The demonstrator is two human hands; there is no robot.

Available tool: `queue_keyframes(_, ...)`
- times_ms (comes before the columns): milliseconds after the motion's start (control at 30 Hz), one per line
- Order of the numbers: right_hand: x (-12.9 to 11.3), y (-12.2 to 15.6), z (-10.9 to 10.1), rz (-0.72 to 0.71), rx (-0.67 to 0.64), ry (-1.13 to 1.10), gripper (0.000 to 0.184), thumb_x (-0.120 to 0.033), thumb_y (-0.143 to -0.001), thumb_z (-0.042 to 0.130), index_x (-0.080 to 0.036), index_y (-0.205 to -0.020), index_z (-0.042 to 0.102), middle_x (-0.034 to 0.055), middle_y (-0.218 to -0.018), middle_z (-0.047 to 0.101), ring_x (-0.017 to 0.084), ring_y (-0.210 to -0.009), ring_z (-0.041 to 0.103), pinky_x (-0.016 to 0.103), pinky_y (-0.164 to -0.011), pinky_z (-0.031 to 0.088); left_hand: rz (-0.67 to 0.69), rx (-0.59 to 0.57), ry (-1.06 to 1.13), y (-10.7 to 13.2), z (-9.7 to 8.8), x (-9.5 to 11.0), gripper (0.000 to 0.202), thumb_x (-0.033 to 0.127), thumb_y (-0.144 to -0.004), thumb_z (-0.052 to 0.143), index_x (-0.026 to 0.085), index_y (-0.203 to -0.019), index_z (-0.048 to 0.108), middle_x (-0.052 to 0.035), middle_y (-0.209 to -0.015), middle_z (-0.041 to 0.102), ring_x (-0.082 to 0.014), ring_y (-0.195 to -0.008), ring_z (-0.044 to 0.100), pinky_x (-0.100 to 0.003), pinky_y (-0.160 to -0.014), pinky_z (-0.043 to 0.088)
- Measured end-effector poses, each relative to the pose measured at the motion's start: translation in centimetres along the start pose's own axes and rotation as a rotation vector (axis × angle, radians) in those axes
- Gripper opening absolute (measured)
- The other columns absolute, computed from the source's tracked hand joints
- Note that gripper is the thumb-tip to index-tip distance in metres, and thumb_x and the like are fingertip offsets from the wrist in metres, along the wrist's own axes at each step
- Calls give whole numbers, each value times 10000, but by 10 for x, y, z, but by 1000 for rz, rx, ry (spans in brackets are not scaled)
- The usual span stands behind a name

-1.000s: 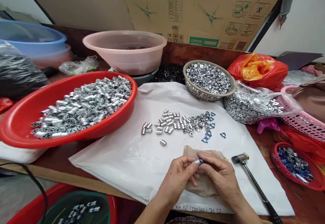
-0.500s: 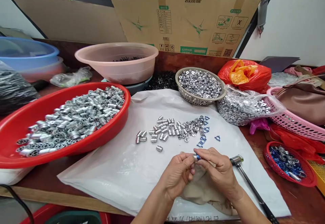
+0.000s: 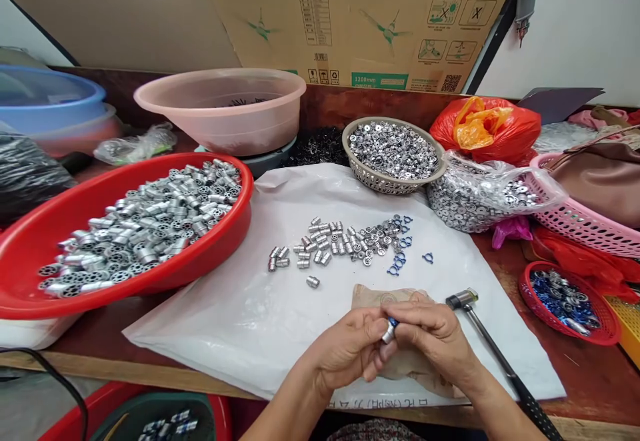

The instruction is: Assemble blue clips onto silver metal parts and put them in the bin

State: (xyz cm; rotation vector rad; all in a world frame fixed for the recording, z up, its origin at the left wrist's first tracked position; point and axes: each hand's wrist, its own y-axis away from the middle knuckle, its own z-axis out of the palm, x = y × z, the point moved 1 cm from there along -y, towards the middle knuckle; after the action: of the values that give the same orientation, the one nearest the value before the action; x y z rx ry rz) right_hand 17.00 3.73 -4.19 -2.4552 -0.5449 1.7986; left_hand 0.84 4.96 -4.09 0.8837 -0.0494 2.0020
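Between my two hands is a small silver metal cylinder [image 3: 388, 334] with a blue ring at its upper end. My left hand [image 3: 350, 344] pinches the silver body with thumb and fingers. My right hand [image 3: 430, 331] has its fingers closed at the blue end, hiding part of it. Under the hands lies a tan cloth [image 3: 367, 296] on a white plastic sheet [image 3: 225, 331]. Beyond them are several loose silver cylinders [image 3: 320, 238], small round caps [image 3: 373, 242] and blue rings [image 3: 400, 259]. One blue ring [image 3: 427, 258] lies apart on the right.
A hammer [image 3: 493, 341] lies right of my hands. At left stands a red basin [image 3: 245, 218] full of silver cylinders. Behind are a pink basin [image 3: 225, 118], a grey basket [image 3: 380, 181] of caps and a bagful of caps [image 3: 463, 204]. A small red basket [image 3: 527, 308] holds blue parts.
The cylinder has tilted, its silver end now pointing down toward me. Both hands have come slightly lower in view, and the view itself has tipped downward, showing a basin below the table edge.
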Motion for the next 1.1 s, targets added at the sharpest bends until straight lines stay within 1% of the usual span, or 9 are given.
queue_keyframes(100, -5, 2, -2, 61, -137, -123, 234, -295, -849, 587, -368, -1055, 673, -11, -1021, 718, 185, -945, 674, 332, -839, 538, -50, -61, 63, 2, -4, -5, 455, 430, -681, 721, 119, -993, 610, 13, -586, 530, -46, -401, 416, -139, -285, 220)
queue_keyframes(167, -6, 7, -5, 16, -188, 1, 281, -333, -883, 526, -372, -1144, 622, 5, -1110, 685, 199, -1035, 635, 373, -910, 498, -22, -15, 16, 3, -6, -4, 451, 419, -686, 721, 128, -1009, 599, 14, -595, 533, -49, -424, 428, -129, -299, 247)
queue_keyframes(300, 2, 21, -9, -26, -207, 596, 867, -583, -665, 668, -287, -1407, 333, 127, -1466, 327, 393, -1328, 283, 618, -1019, 276, 145, 307, -169, 9, -13, 8, 318, 377, -719, 702, 139, -909, 613, 28, -559, 536, -54, -451, 446, -129, -374, 354)
queue_keyframes(367, 10, 26, -6, 27, -222, 770, 1012, -576, -566, 736, -292, -1426, 286, 127, -1509, 219, 441, -1351, 164, 663, -999, 249, 216, 434, -141, 11, -18, 15, 327, 359, -702, 719, 136, -921, 623, 12, -612, 571, -64, -509, 485, -142, -436, 412)
queue_keyframes(567, 19, 17, 11, 22, -252, 786, 802, -396, -593, 728, -290, -1337, 449, 82, -1457, 334, 374, -1347, 205, 567, -1036, 274, 267, 566, 2, 5, -24, 13, 486, 370, -603, 785, 121, -997, 647, -6, -705, 608, -64, -539, 518, -186, -524, 482)
queue_keyframes(733, 16, -6, -4, 38, -260, 700, 778, -518, -579, 731, -289, -1288, 509, 93, -1370, 459, 349, -1274, 362, 525, -1003, 333, 342, 673, -37, 4, -21, 7, 431, 370, -616, 775, 131, -959, 671, 11, -675, 599, -61, -522, 525, -175, -502, 480)
queue_keyframes(900, 38, -67, -35, 273, 133, 821, 276, -371, -812, 557, -174, -952, 690, 129, -937, 673, 284, -925, 606, 469, -861, 430, 293, 544, 143, 5, -5, 5, 378, 287, -598, 806, 126, -920, 690, 5, -671, 603, -61, -554, 548, -152, -513, 492)
queue_keyframes(1000, 50, -95, -37, 283, 148, 830, 169, -288, -773, 600, -163, -822, 702, 139, -889, 680, 297, -896, 614, 463, -836, 439, 248, 500, 260, 4, 2, 4, 313, 216, -621, 797, 118, -898, 689, -16, -718, 628, -66, -585, 575, -155, -551, 512)
queue_keyframes(1100, 43, -94, -30, 239, 133, 765, 175, -228, -793, 565, -176, -906, 687, 102, -929, 694, 232, -846, 644, 383, -810, 482, 237, 483, 295, 4, 2, 4, 298, 198, -643, 783, 93, -905, 685, -48, -785, 654, -71, -602, 591, -161, -570, 519)
